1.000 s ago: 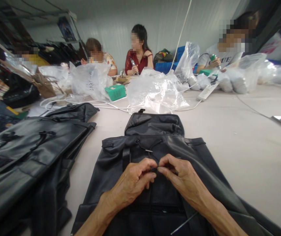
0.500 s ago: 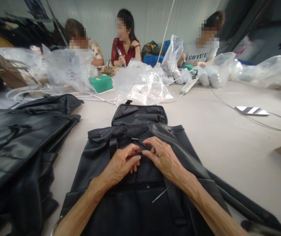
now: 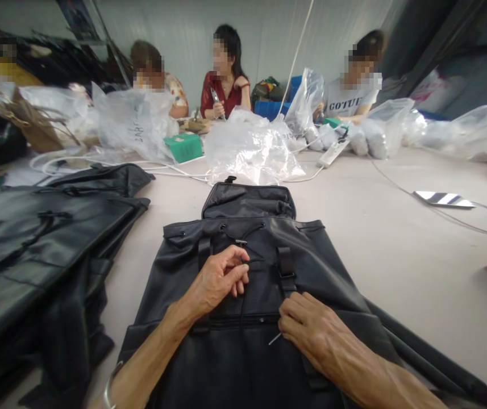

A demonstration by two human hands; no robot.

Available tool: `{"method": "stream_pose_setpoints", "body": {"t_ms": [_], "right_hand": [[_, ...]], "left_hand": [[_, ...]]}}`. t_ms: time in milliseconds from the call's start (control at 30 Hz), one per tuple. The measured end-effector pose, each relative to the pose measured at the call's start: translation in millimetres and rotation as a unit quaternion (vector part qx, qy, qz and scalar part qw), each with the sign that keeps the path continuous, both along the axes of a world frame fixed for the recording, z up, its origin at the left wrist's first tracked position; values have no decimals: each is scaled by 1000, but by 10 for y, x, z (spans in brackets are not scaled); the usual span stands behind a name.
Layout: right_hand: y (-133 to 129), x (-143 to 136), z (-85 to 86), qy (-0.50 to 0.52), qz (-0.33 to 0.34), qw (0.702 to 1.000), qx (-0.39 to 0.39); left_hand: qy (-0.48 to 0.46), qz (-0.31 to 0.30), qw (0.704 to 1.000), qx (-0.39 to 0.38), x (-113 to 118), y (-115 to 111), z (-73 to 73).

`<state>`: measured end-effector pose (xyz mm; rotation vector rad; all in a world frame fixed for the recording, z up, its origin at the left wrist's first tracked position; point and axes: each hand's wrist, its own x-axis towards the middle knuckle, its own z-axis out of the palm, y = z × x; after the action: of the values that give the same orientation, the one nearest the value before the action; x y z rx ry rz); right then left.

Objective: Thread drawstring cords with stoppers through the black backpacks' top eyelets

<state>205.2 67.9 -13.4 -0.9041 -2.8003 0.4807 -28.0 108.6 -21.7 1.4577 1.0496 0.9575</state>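
Note:
A black backpack (image 3: 264, 289) lies flat before me, its top flap (image 3: 249, 201) folded away from me. Thin drawstring cord (image 3: 254, 236) runs through eyelets at the bag's mouth and passes a small metal-looking cord stopper (image 3: 241, 242). My left hand (image 3: 224, 272) pinches the cord just below that stopper, thumb against forefinger. Lower on the right, my right hand (image 3: 305, 318) is closed beside a strap with a buckle (image 3: 286, 267). From under its fingers sticks the tip of a thin metal rod (image 3: 274, 339); the rest of the rod is hidden.
More black backpacks (image 3: 55, 244) are piled on the left. Clear plastic bags (image 3: 252, 145), a green box (image 3: 183, 147), white cables and a power strip (image 3: 334, 152) lie across the table. A striped flat object (image 3: 443, 199) rests at right. Several people sit opposite.
My right hand has left the cord near my left hand and moved down and right onto the metal rod. My left hand stays at the cord. The view has shifted slightly.

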Motion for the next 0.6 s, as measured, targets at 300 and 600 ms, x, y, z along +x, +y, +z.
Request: {"method": "stream_pose_setpoints", "body": {"t_ms": [300,600], "right_hand": [[523,-280,496,170,-174,965,-97],[738,-299,203,194,-114,954,-197]], "left_hand": [[20,-12,1000,-7,0,-2,-1],[143,-12,989,36,5,-24,13]]}}
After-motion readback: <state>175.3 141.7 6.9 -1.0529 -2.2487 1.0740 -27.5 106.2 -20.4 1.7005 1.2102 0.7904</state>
